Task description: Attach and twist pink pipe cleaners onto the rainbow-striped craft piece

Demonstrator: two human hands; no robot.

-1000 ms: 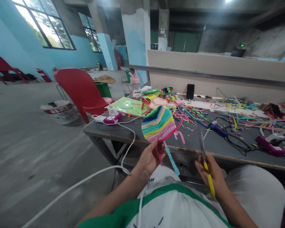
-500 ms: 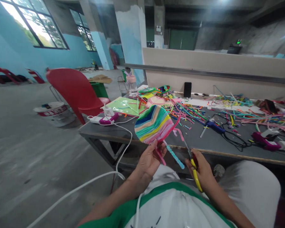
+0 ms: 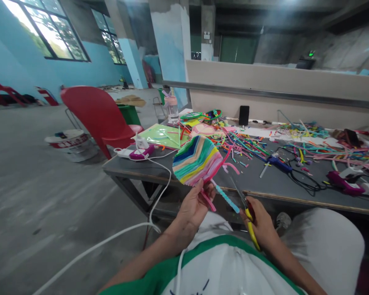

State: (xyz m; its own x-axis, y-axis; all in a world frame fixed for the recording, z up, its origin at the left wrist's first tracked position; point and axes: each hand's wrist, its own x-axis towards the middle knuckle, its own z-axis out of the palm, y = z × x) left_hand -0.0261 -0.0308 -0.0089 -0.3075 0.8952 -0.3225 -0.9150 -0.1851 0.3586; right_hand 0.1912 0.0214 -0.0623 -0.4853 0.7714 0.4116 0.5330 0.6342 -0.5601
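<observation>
My left hand (image 3: 194, 207) pinches the lower edge of a round striped pipe-cleaner piece (image 3: 198, 159), with bands of blue, teal, beige, yellow and pink. Loose pink pipe-cleaner ends (image 3: 232, 167) stick out at its right side, and a light blue twisted stem (image 3: 227, 198) slants down from it. My right hand (image 3: 256, 217) is closed round the yellow handles of a pair of scissors (image 3: 249, 221). Their blades point up and left, close to the blue stem and below the pink ends. I cannot tell whether the blades touch anything.
Pipe cleaners and cut scraps (image 3: 242, 141) lie scattered over the grey table (image 3: 187, 166). A blue glue gun (image 3: 278, 164), a phone (image 3: 244, 115), a bottle (image 3: 171, 108) and power strips (image 3: 141, 152) are on it. A white cable (image 3: 110, 237) hangs off the left side, near a red chair (image 3: 95, 114).
The scissors have shifted slightly left, nearer the striped piece, and their blades look a little more tilted. The striped piece has moved only a touch left.
</observation>
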